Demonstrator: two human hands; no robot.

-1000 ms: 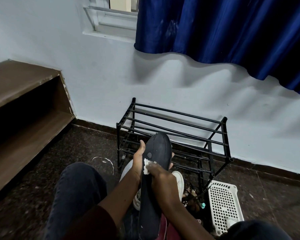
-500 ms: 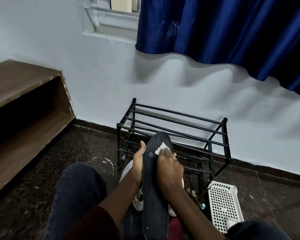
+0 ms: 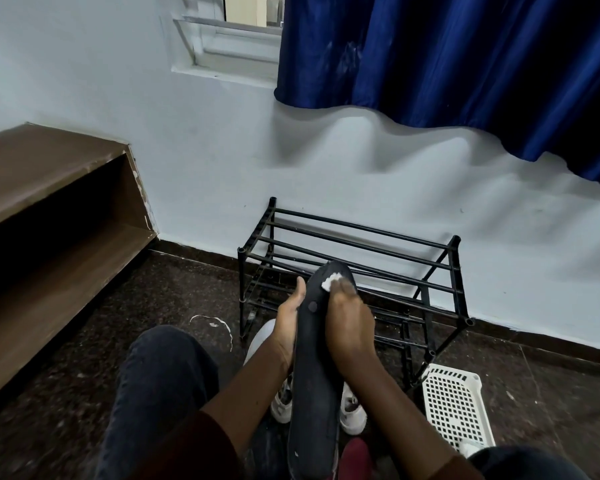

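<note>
Gripping sole (image 3: 314,375) by its edge in left hand (image 3: 290,327), before rack (image 3: 459,278); pinching wipe (image 3: 329,281) in right hand (image 3: 349,330) at far toe end; long axis running away from body, heel nearest.

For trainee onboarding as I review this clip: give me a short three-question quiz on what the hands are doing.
1. True or false: the left hand grips the black sole.
2. The right hand presses the white wad on the sole's: A) far end, B) near end, C) middle?
3. What stands against the wall behind the sole?
Key: 1 true; 2 A; 3 the black shoe rack.
</note>
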